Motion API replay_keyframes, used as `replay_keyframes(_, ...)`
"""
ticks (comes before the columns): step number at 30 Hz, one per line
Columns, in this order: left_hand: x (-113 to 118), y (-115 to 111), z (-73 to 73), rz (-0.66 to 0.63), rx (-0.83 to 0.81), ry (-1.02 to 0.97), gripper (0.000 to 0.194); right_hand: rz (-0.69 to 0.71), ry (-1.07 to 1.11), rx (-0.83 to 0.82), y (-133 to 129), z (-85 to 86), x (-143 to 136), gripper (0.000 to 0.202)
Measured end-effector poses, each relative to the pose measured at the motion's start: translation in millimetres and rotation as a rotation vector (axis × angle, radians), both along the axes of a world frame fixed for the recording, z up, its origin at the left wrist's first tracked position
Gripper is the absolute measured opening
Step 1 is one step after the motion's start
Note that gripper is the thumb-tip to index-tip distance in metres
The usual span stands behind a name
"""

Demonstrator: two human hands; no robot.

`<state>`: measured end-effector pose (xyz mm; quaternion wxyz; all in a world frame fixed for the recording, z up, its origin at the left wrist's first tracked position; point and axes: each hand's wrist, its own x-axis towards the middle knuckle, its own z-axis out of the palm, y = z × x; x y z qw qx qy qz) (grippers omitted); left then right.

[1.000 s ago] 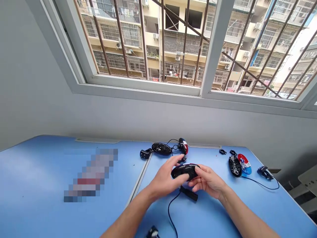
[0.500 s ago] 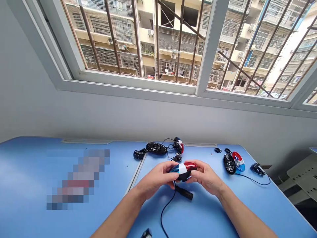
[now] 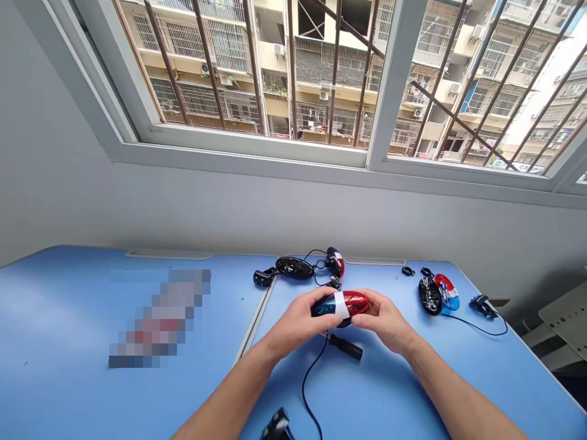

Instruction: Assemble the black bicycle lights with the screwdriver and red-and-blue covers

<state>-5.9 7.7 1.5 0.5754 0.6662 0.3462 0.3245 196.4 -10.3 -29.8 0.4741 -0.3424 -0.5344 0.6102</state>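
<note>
Between both hands is an oval light unit (image 3: 340,305) with a glossy blue, white and red cover and a black underside. My left hand (image 3: 308,318) grips its blue end, thumb along the near side. At the red end my right hand (image 3: 380,319) holds on with thumb and fingers. A black cable (image 3: 306,385) runs from below the unit towards the near edge of the view, where a black clamp-like part (image 3: 277,426) is partly cut off. Just beneath the hands, a screwdriver (image 3: 347,347) with a black handle lies on the blue table (image 3: 385,391).
Behind the hands sit a black oval part (image 3: 295,267), a black bracket (image 3: 263,278) and another tricolour unit (image 3: 335,262). To the right lie an opened black shell (image 3: 430,296), a red-and-blue cover (image 3: 447,291), small black rings (image 3: 408,271) and a cabled black piece (image 3: 483,306). A blurred patch covers something left.
The light unit has tilted so more of its coloured top faces me, both hands staying on it. The whole view has shifted slightly, and more of the near black part shows.
</note>
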Motion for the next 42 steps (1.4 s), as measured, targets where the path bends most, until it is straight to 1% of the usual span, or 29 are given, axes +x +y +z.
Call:
replay_keyframes(6, 0, 0, 2.2, 0.031, -0.035, 0.017, 0.037, 0.007, -0.001, 0.036, 2, -0.1, -1, 0.049)
replay_keyframes(13, 1, 2, -0.3, 0.047, -0.094, -0.022, 0.039, 0.059, -0.037, 0.101, 4, 0.9, 1, 0.055)
replay_keyframes(16, 1, 2, -1.3, 0.050, -0.134, -0.067, 0.042, 0.078, -0.081, 0.104, 6, -1.7, 3, 0.056)
replay_keyframes(19, 0, 3, -2.2, 0.069, -0.138, -0.102, 0.042, 0.082, -0.125, 0.107, 7, -6.8, 6, 0.055)
replay_keyframes(21, 0, 3, -2.7, 0.088, -0.129, -0.115, 0.043, 0.073, -0.204, 0.110, 7, -9.2, 8, 0.055)
replay_keyframes(23, 0, 4, -2.9, 0.101, -0.134, -0.118, 0.045, 0.046, -0.341, 0.129, 6, -9.7, 10, 0.055)
replay_keyframes(26, 0, 4, -2.6, 0.111, -0.155, -0.105, 0.047, -0.001, -0.550, 0.186, 5, -7.0, 11, 0.053)
replay_keyframes(28, 1, 4, -2.5, 0.110, -0.179, -0.098, 0.049, -0.015, -0.639, 0.214, 5, -4.6, 12, 0.052)
replay_keyframes(32, 2, 4, -4.4, 0.087, -0.217, -0.092, 0.052, -0.031, -0.721, 0.253, 7, -1.8, 13, 0.050)
replay_keyframes(38, 1, 6, -8.0, 0.076, -0.214, -0.082, 0.050, -0.034, -0.801, 0.303, 7, -1.8, 14, 0.049)
replay_keyframes(42, 1, 6, -6.2, 0.109, -0.228, -0.072, 0.050, -0.044, -0.858, 0.312, 6, -1.4, 15, 0.046)
